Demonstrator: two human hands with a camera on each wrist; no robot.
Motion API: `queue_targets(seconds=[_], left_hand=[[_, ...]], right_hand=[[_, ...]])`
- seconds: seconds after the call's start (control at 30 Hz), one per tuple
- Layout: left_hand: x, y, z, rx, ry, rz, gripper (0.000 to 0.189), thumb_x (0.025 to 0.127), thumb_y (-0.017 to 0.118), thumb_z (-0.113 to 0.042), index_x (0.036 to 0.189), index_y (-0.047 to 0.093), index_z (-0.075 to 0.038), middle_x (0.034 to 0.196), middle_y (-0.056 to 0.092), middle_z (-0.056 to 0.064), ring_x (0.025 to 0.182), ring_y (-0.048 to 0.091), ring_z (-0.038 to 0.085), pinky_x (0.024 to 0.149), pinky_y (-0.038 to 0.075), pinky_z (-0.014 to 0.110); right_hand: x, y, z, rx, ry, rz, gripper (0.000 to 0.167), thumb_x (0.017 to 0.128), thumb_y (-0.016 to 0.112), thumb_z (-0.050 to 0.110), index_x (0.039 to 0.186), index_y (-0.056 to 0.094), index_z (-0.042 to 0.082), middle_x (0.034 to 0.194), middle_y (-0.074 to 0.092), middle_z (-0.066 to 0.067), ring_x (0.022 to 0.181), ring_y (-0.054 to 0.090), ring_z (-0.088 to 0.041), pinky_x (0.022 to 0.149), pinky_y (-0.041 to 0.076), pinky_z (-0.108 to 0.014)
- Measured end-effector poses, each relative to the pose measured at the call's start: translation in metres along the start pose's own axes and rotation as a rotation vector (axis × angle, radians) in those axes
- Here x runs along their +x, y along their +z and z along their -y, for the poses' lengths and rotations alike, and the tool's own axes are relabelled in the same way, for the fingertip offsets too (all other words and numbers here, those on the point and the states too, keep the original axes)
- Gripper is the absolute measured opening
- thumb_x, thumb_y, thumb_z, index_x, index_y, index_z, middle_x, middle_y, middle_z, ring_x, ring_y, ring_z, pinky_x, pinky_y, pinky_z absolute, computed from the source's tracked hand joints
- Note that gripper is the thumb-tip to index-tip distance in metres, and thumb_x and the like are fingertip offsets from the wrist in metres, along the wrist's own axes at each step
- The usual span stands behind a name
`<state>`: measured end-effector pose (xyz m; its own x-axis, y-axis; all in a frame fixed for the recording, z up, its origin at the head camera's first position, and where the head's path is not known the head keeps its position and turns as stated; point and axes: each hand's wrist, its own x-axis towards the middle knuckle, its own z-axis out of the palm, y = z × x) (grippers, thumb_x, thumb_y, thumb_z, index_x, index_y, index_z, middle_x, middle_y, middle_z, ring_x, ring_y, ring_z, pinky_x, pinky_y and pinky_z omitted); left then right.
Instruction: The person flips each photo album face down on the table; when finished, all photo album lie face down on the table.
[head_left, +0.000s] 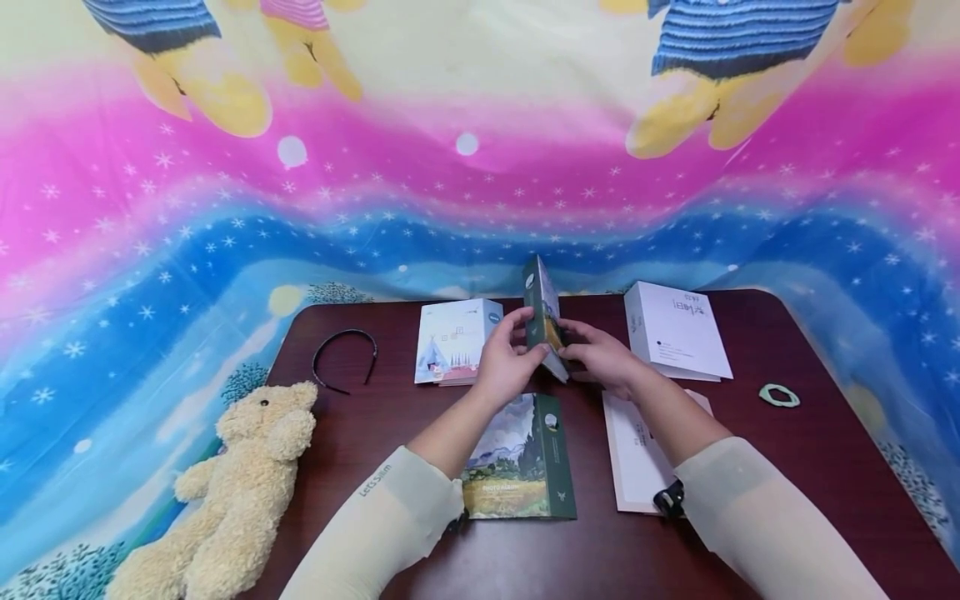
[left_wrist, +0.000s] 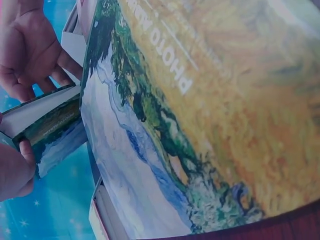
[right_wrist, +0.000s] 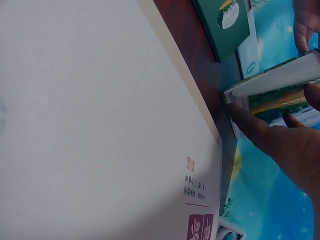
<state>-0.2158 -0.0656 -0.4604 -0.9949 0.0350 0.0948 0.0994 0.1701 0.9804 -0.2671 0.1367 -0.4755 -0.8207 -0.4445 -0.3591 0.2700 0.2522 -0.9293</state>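
A photo album [head_left: 535, 312] with a dark green spine and a painted landscape cover stands upright between my two hands. My left hand [head_left: 504, 357] grips it from the left, thumb low on the spine. On the other side, my right hand [head_left: 606, 360] holds the album's open edge with thumb and fingers. White inner surfaces and a strip of painting show in the right wrist view, where my index finger reaches along the lower edge. A matching photo album [head_left: 517, 500] lies on the table, partly under my left forearm; it fills much of the left wrist view.
A white album with a tent print [head_left: 450, 337] is at back left, another white album [head_left: 682, 337] at back right. A third white album [head_left: 630, 467] lies under my right forearm. Around them are a black headband [head_left: 341, 333], a green scrunchie [head_left: 778, 396] and a teddy bear [head_left: 247, 492].
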Motion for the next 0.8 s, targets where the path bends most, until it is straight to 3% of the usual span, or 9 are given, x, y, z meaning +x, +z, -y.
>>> queue_targets(seconds=[0.27,0.53,0.8], left_hand=[[0.002,0.004,-0.002,0.021,0.018,0.003,0.058,0.094,0.076,-0.010,0.147,0.054,-0.018,0.136,0.060,0.000,0.116,0.061,0.020,0.096,0.056,0.036],[0.003,0.011,-0.006,0.018,0.022,0.015,0.057,0.093,0.077,-0.010,0.146,0.056,-0.019,0.133,0.061,0.002,0.114,0.062,0.022,0.094,0.057,0.034],[0.000,0.011,-0.009,0.020,0.015,0.030,0.059,0.096,0.076,-0.014,0.149,0.052,-0.020,0.138,0.058,-0.002,0.117,0.060,0.019,0.100,0.055,0.037]], right_hand=[[-0.002,-0.004,0.009,-0.079,-0.048,-0.040,0.065,0.103,0.058,0.016,0.163,0.033,0.013,0.161,0.036,-0.017,0.138,0.048,-0.039,0.115,0.038,-0.058],[-0.008,-0.007,0.033,-0.014,-0.120,-0.058,0.061,0.108,0.057,0.033,0.161,0.036,0.013,0.155,0.046,-0.016,0.135,0.053,-0.039,0.108,0.046,-0.060],[-0.011,-0.004,0.046,-0.088,-0.136,-0.068,0.071,0.103,0.064,0.041,0.163,0.034,0.016,0.162,0.037,-0.014,0.136,0.053,-0.038,0.103,0.051,-0.055]])
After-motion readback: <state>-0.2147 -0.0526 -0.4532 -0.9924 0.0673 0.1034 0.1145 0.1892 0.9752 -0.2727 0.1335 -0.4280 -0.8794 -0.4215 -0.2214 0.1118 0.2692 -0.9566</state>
